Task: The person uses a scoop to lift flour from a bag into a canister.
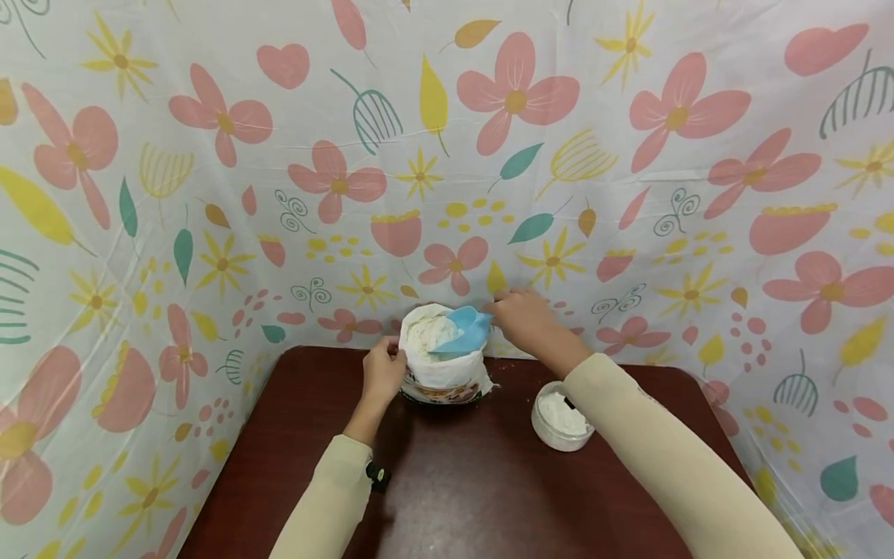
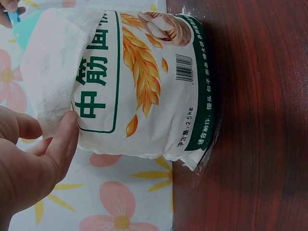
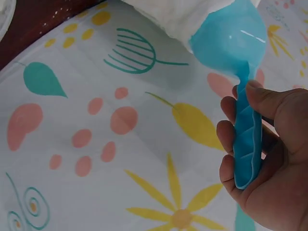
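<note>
An opened white bag of flour (image 1: 443,373) stands at the table's back edge, its front printed with wheat ears and green lettering. My left hand (image 1: 383,366) pinches the bag's folded rim at its left side, thumb and fingers on the white cloth-like edge. In my right hand (image 3: 274,144) the handle of a light-blue plastic scoop (image 3: 233,41) is gripped, fingers wrapped round it. The scoop's bowl lies at the bag's mouth, its front edge against the pale flour (image 1: 427,335) inside.
A round clear tub (image 1: 562,418) holding white powder stands on the dark red table (image 1: 461,481), under my right forearm. A flower-printed curtain (image 1: 433,155) hangs right behind the table. Flour specks lie near the bag's base.
</note>
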Available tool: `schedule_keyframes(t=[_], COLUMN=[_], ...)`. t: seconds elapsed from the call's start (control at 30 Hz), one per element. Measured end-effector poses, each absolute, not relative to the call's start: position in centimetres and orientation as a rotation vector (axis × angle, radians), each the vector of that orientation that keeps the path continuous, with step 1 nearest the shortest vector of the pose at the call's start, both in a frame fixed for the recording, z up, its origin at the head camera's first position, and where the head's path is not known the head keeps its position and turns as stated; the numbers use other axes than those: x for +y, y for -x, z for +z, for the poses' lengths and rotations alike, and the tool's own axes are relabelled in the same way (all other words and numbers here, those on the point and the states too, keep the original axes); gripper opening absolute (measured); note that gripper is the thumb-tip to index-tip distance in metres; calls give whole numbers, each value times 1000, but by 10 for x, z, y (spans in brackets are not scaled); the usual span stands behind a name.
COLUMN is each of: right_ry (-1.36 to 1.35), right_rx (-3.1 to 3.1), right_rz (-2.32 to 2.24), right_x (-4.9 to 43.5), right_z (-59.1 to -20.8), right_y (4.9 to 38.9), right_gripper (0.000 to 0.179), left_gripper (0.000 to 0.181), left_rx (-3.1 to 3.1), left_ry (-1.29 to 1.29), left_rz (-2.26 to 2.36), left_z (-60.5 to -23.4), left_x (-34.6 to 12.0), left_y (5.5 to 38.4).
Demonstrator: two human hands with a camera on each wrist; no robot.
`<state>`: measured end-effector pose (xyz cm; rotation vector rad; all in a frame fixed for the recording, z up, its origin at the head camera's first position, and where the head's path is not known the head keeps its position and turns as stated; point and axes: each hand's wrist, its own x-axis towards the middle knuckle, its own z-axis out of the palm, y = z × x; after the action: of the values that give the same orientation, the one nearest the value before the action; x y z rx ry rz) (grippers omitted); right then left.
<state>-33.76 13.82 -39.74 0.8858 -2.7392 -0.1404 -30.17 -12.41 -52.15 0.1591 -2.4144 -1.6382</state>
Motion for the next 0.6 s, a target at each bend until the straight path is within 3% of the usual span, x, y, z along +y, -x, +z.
schedule_keyframes(t=[0.6], right_ry=[-938], right_rx=[-2584], right_rz=[197], right_x=[173], right_z=[-418], right_y=[330], right_gripper=[29], left_gripper=[30], left_rx=[-2436], left_ry=[-163], left_rz=[-1636], left_z=[-520], left_x=[-124], left_y=[299])
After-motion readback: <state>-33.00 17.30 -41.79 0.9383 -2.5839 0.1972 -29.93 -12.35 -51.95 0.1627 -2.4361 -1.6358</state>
